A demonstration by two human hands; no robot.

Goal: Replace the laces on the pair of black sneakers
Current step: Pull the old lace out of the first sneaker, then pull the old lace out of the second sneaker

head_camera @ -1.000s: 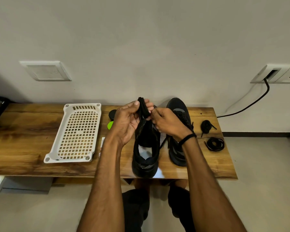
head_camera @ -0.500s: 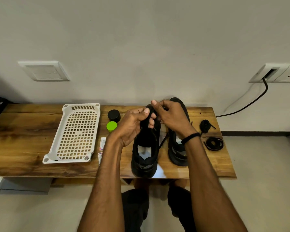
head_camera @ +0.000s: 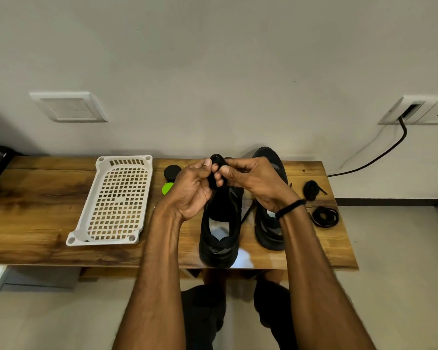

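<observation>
Both hands have come up a little, and the black lace (head_camera: pixel 216 161) now pokes up over the fingertips. The left hand (head_camera: pixel 194 190) and the right hand (head_camera: pixel 257 183) each have a tight grip on it, pinching it above the near sneaker (head_camera: pixel 219 238). The other sneaker (head_camera: pixel 269 233) stands just beside it on the desk (head_camera: pixel 36 203). A lace bundle (head_camera: pixel 311 190) and a coiled lace (head_camera: pixel 324 216) lie to the right. A white tray (head_camera: pixel 116 200), a black lid (head_camera: pixel 172 171) and a green lid (head_camera: pixel 167 189) sit to the left.

Bare forearms (head_camera: pixel 159 274), black wristband (head_camera: pixel 290 207) (right wrist), black shorts (head_camera: pixel 202 311).
</observation>
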